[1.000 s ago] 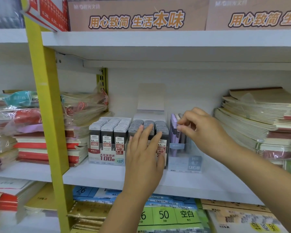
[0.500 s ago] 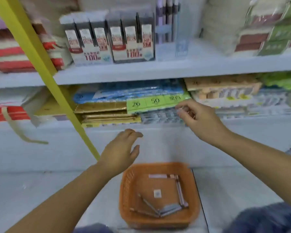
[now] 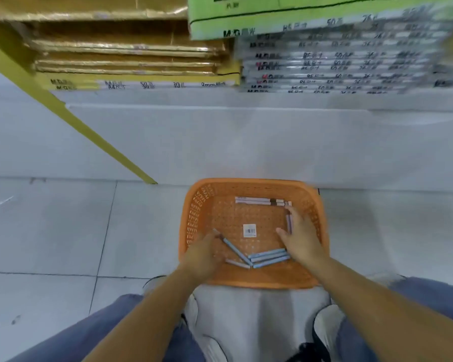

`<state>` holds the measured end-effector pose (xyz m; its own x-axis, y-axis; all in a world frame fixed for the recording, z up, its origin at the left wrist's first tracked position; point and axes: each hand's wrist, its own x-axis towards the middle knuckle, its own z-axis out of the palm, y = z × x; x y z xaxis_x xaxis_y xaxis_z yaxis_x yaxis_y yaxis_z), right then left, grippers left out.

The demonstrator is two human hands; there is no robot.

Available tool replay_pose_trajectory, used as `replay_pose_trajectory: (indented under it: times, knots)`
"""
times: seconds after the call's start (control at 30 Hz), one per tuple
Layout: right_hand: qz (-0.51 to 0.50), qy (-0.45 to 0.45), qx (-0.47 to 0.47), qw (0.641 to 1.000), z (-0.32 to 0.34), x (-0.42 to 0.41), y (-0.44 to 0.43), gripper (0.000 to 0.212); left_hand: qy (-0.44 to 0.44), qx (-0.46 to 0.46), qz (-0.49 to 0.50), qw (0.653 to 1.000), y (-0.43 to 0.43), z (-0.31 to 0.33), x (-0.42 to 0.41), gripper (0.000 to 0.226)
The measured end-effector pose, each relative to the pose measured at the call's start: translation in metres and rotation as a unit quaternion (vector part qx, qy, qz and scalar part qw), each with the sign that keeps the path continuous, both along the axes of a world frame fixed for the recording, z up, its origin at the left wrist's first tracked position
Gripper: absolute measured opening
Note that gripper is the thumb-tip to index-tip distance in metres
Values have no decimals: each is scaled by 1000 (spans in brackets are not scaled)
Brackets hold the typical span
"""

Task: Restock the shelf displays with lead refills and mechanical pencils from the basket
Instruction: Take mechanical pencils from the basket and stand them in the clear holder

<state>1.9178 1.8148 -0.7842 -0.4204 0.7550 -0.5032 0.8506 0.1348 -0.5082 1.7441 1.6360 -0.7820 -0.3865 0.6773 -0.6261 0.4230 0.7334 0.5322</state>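
1. Looking straight down, the biggest thing is the grey tiled floor (image 3: 50, 231), with the white base of the shelf unit (image 3: 246, 142) along the top and a yellow upright (image 3: 89, 131) slanting across it.
2. On the lowest shelf sit gold packs (image 3: 120, 48) on the left, a green pack (image 3: 298, 14) and blurry grey stacks (image 3: 338, 64) on the right.
3. The orange basket (image 3: 194, 218) is on the floor right in front of the shelf base, between the person's blue-jeaned knees (image 3: 110, 322).
4. Left hand (image 3: 203, 256) is down inside the basket's near-left corner, fingertips at the end of a diagonal blue pencil (image 3: 236, 250). Too blurry, so I can't tell if it's pinching it or just touching.
5. Right hand (image 3: 300, 240) is in the right side of the basket, fingers fairly straight and spread, lying on a lilac pencil (image 3: 288, 224) by the right wall.
6. Other stock on the basket floor: three blue pencils (image 3: 268, 257) bunched side by side near the front, a pale pair (image 3: 254, 200) along the back wall.
7. Smallest bit: a white barcode sticker (image 3: 249, 230) in the middle of the basket floor.
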Motion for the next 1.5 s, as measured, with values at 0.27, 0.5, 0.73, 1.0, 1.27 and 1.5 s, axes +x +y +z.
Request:
replay_pose_trajectory:
  times: [0.27,0.5,0.73,1.0,1.27,1.5]
  knots:
    - [-91,-35,71,993,-42,-10,-12,80,-21,-21,38,999,8,-36,7,72]
    - [-113,32,45,992,-54,-15,-11,59,10,-58,-27,998,21,-47,-7,70]
    - [-29,10,-136,990,-46,-2,1,23,130,-68,-223,964,27,-49,-14,72]
    - [-64,36,-177,982,-51,6,7,34,170,-35,-268,948,28,-56,-12,40]
    - [-143,95,-224,959,-41,11,12,28,124,-60,-250,958,30,-52,-10,34]
    - [-100,172,-231,952,10,-7,12,32,-39,31,32,998,35,-9,3,16]
